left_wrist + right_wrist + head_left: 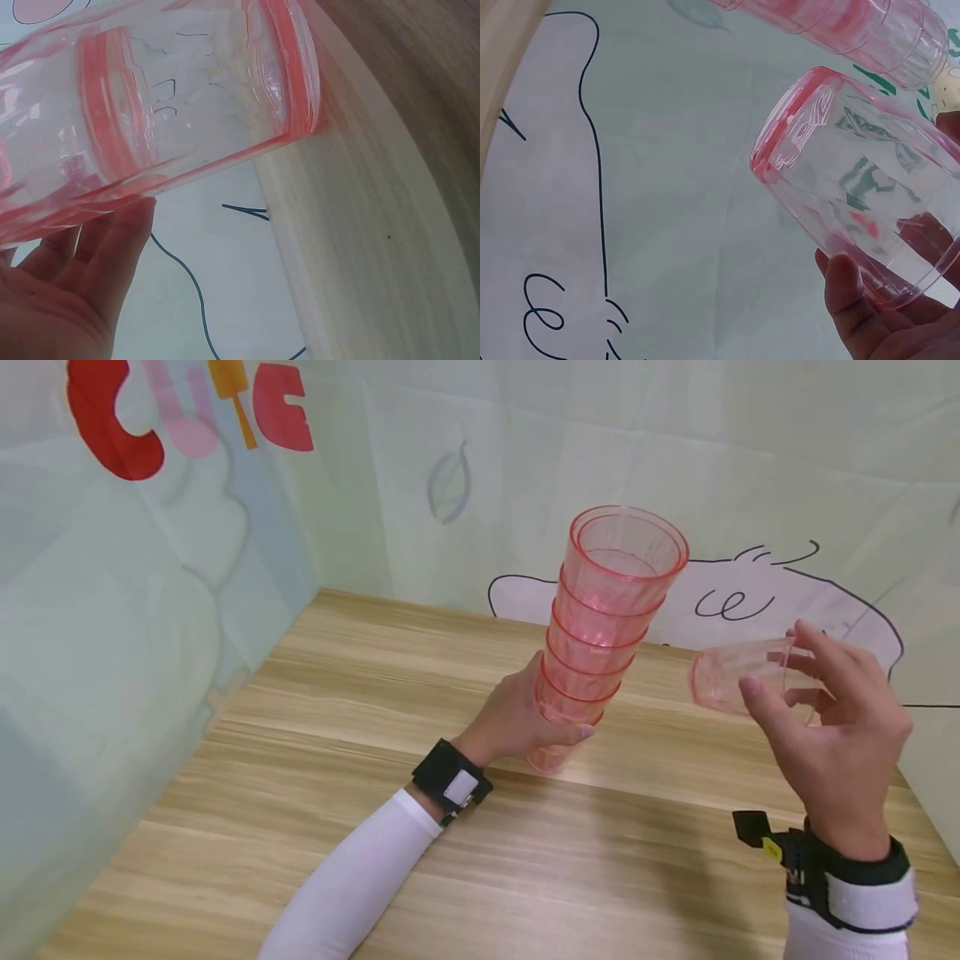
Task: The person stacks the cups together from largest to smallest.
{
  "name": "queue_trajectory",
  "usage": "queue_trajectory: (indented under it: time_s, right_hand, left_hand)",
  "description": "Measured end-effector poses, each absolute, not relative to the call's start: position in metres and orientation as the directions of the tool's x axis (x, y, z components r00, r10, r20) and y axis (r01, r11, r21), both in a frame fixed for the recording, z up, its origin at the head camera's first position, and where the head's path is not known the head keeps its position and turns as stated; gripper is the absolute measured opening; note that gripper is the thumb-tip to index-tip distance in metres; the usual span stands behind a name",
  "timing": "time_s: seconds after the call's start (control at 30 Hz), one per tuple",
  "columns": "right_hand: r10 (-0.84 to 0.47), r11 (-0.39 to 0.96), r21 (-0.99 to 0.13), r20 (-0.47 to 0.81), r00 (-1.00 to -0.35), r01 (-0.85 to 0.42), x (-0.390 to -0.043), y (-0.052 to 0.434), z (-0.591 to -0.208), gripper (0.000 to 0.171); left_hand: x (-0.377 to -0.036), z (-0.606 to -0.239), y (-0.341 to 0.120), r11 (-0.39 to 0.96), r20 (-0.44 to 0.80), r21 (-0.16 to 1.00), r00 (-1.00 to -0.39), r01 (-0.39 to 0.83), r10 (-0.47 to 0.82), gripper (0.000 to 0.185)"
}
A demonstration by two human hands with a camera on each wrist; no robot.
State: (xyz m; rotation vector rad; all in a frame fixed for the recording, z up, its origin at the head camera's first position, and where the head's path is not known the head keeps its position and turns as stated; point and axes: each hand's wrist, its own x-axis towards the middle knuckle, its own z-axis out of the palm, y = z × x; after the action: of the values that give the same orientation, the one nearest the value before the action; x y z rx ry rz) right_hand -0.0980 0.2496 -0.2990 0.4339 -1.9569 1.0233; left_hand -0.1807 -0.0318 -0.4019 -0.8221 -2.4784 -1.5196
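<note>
A tall stack of nested clear pink plastic cups [600, 635] leans to the right, its open rim up. Low on the stack, my left hand [525, 718] grips it with the thumb across the front. Close up in the left wrist view, the stack's base [202, 82] lies above the fingers of that hand [82, 277]. To the right, my right hand [840, 718] holds a single clear pink cup [735, 677] tipped on its side, its base toward the stack. The right wrist view shows this cup [855, 187] apart from the stack, with fingers [847, 300] around its rim end.
Beneath both hands is a wood-grain table [337, 693]. Pale printed cloth [450, 443] stands behind it and on the left, with coloured letters [281, 410] and a cartoon outline. Each wrist wears a black strap [450, 781] with a device.
</note>
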Motion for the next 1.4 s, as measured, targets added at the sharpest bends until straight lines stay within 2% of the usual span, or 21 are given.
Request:
queue_trajectory:
  time_s: [0.37,0.77,0.97,1.23,1.4]
  right_hand:
    - [0.071,0.538,-0.487,0.84,-0.538,-0.688,-0.1,0.242,-0.285,0.052]
    - [0.075,0.532,-0.477,0.85,-0.522,-0.7,-0.102,0.235,-0.27,0.05]
    - [0.114,0.456,-0.491,0.86,-0.498,-0.742,-0.102,0.229,-0.263,0.051]
    - [0.091,0.485,-0.467,0.868,-0.488,-0.74,-0.102,0.224,-0.254,0.052]
    - [0.121,0.431,-0.484,0.867,-0.483,-0.761,-0.101,0.222,-0.251,0.051]
  left_hand:
    - [-0.179,-0.401,-0.032,0.336,0.366,0.799,-0.847,0.498,0.386,0.069]
    - [-0.18,-0.401,-0.032,0.354,0.363,0.794,-0.852,0.494,0.377,0.068]
    - [-0.18,-0.401,-0.032,0.347,0.357,0.802,-0.857,0.485,0.372,0.069]
    - [-0.179,-0.401,-0.031,0.349,0.344,0.808,-0.86,0.475,0.376,0.069]
    - [-0.179,-0.401,-0.029,0.353,0.344,0.806,-0.862,0.475,0.373,0.068]
